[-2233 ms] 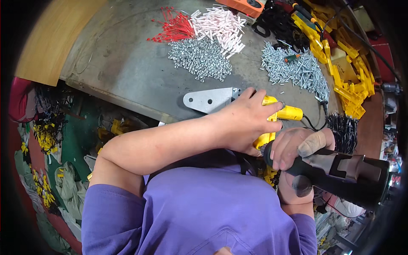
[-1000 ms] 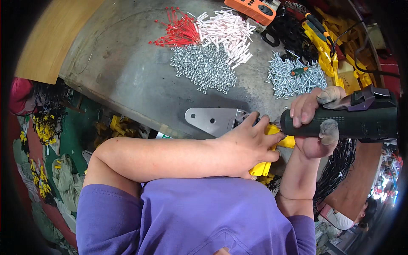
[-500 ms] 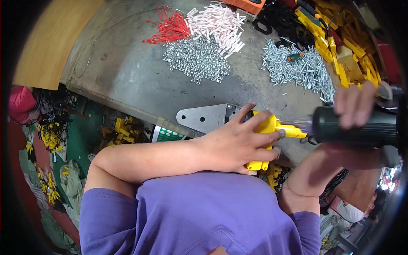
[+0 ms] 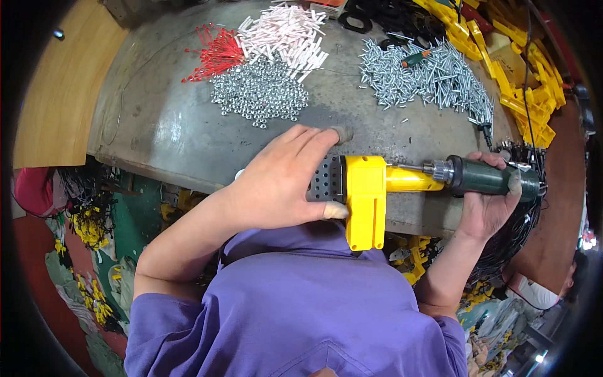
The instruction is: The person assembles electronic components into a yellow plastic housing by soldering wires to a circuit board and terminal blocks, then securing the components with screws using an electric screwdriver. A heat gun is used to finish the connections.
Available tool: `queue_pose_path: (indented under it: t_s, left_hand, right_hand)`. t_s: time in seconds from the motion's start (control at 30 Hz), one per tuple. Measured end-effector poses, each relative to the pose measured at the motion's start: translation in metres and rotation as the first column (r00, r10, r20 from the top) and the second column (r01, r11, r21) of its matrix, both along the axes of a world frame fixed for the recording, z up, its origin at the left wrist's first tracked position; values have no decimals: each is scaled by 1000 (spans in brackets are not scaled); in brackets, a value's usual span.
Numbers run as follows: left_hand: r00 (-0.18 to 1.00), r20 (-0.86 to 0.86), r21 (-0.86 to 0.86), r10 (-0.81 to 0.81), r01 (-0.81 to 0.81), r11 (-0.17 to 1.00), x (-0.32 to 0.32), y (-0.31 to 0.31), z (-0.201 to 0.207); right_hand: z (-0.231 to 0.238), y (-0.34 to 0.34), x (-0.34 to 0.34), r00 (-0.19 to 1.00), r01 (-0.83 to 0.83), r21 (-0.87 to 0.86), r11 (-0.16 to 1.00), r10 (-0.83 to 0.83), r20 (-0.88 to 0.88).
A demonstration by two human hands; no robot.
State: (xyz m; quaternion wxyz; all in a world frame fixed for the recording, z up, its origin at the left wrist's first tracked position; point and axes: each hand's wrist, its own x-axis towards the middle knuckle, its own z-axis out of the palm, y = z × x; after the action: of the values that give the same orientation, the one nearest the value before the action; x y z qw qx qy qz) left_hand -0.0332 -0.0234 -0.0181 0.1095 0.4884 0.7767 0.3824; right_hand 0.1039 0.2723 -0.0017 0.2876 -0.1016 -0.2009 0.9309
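My left hand is closed around the dark perforated end of a yellow plastic tool body, its thumb pressed near the yellow part. A yellow handle-like piece sticks out to the right from that body. From the right, my right hand grips a dark green power screwdriver with a metal chuck. Its bit lies along the upper side of the handle-like piece and reaches the yellow body; the very tip is hard to make out. My left hand covers the metal plate.
On the grey table lie piles of metal nuts, whitish tubes, red-capped wire pieces and screws. A small green-handled screwdriver rests on the screws. Yellow plastic parts crowd the far right.
My left hand has shifted left, from the yellow body to the perforated end. The tool body now stands more in the open, and the power screwdriver has moved left and is less blurred.
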Motion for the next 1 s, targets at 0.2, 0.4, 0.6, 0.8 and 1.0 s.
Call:
queue_pose_path:
  t_s: [0.2,0.4,0.6,0.8,1.0]
  left_hand:
    - [998,-46,-39,-51,49,998,-2,1,-4]
    - [997,-22,-32,-70,69,997,-6,4,-3]
    - [996,-86,175,-19,33,984,-7,-8,-9]
    - [851,-374,-59,370,-420,906,-25,-59,-15]
    - [845,-474,-57,250,-312,948,-31,-59,-12]
  right_hand:
    - [-10,-2,-7,997,-60,-56,997,57,-52]
    - [-14,-12,-13,994,-112,-37,993,111,-16]
    - [-8,-14,-11,997,-79,-54,995,78,-16]
    - [-12,-9,-10,993,-115,-99,988,111,-47]
    - [-12,-11,-7,995,-94,-95,991,89,-54]
